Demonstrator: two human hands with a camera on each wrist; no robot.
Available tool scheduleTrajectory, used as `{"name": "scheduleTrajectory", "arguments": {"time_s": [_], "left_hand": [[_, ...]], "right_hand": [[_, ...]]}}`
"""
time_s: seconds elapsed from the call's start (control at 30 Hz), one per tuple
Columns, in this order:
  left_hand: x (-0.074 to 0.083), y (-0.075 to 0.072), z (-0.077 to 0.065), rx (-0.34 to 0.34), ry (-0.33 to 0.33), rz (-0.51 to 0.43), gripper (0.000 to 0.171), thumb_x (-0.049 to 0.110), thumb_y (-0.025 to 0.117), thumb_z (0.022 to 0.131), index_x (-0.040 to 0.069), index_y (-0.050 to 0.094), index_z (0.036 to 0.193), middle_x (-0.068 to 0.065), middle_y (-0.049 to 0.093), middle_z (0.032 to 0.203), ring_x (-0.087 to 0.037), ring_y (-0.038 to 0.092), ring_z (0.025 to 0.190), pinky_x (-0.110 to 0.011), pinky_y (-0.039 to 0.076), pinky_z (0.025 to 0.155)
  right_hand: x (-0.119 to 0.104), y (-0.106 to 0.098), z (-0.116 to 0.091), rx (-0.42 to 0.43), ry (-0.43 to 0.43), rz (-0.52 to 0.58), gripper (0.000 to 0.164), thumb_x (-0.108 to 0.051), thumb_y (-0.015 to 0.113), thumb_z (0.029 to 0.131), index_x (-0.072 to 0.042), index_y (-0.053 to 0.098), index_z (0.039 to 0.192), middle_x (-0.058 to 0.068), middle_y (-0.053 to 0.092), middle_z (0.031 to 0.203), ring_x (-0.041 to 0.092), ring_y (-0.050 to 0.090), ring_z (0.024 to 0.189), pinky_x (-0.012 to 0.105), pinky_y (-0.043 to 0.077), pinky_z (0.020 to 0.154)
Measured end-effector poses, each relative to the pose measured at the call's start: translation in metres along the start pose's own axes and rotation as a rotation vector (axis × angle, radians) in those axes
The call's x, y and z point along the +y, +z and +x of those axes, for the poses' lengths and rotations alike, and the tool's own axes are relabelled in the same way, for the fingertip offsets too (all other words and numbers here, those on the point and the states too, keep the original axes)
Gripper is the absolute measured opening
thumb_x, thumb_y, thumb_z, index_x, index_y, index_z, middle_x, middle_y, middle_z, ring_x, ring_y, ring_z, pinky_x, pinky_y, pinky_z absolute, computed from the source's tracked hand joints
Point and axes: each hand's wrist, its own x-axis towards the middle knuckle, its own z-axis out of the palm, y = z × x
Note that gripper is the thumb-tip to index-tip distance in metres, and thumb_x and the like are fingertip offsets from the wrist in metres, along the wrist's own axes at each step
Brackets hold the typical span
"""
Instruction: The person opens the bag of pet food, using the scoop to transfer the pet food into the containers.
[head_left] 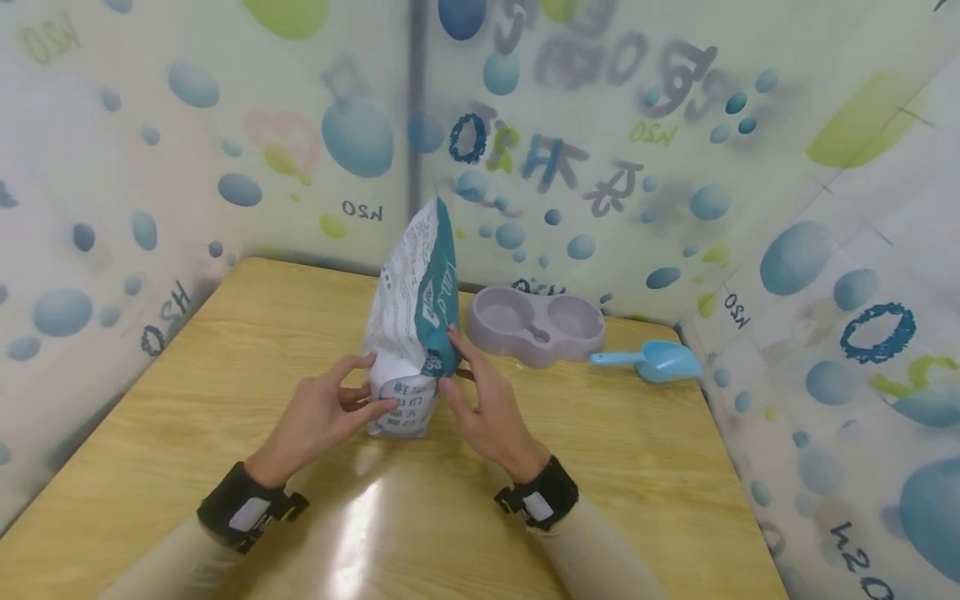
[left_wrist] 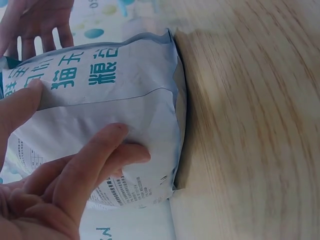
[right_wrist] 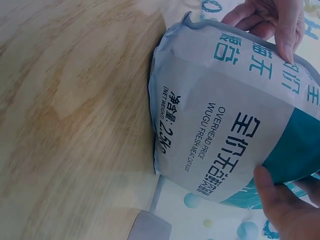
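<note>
A white and teal cat food bag point(head_left: 408, 321) stands upright on the table, its tall top tapering to a point. Printing on its front gives a weight of 2.5 kg point(right_wrist: 167, 127). My left hand point(head_left: 318, 417) holds the lower left of the bag. In the left wrist view its thumb lies on the narrow printed side and its bent fingers point(left_wrist: 95, 160) touch the broad face. Higher up, at the right edge by the teal part, my right hand point(head_left: 491, 408) grips the bag, a fingertip point(right_wrist: 265, 182) pressing the front. The bag's top is outside both wrist views.
Behind and right of the bag sits a grey double pet bowl point(head_left: 536, 325). A light blue scoop point(head_left: 667, 362) lies near the right edge of the wooden table point(head_left: 600, 483). Walls patterned with bubbles point(head_left: 358, 137) enclose the back and sides.
</note>
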Motion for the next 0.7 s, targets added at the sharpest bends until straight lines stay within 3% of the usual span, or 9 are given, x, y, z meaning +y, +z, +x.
{"name": "scheduleTrajectory", "arguments": {"time_s": [0.13,0.3,0.57,0.7], "left_hand": [[-0.002,0.002,-0.001,-0.001,0.020,-0.009,0.064,0.020,0.099,0.095,0.000,0.067,0.147,-0.034,0.085,0.112,-0.041,0.090,0.096,-0.027,0.071,0.068],[-0.002,0.005,-0.001,0.010,0.051,-0.018,0.062,0.016,0.099,0.094,-0.001,0.068,0.145,-0.033,0.085,0.106,-0.040,0.090,0.092,-0.021,0.067,0.063],[0.006,0.017,-0.002,0.009,0.058,-0.046,0.056,0.015,0.099,0.094,0.001,0.068,0.139,-0.030,0.086,0.103,-0.039,0.090,0.090,-0.021,0.067,0.063],[0.011,0.021,-0.004,0.021,0.053,-0.041,0.055,0.017,0.100,0.094,0.003,0.070,0.137,-0.029,0.086,0.099,-0.038,0.090,0.088,-0.021,0.066,0.062]], "right_hand": [[0.000,0.001,0.000,0.021,-0.013,-0.029,0.064,-0.027,0.060,0.123,-0.005,0.041,0.180,0.013,0.048,0.186,0.035,0.061,0.163,0.055,0.061,0.124],[-0.001,0.003,0.000,0.053,-0.039,-0.067,0.064,-0.028,0.063,0.122,-0.003,0.045,0.177,0.015,0.051,0.183,0.035,0.060,0.163,0.051,0.053,0.132],[-0.001,-0.001,-0.007,0.135,-0.068,-0.134,0.059,-0.017,0.063,0.119,0.001,0.050,0.173,0.018,0.058,0.177,0.037,0.065,0.159,0.052,0.056,0.130],[-0.001,-0.007,-0.010,0.137,-0.097,-0.143,0.058,-0.014,0.063,0.119,0.003,0.050,0.173,0.020,0.061,0.174,0.037,0.069,0.154,0.050,0.059,0.126]]}}
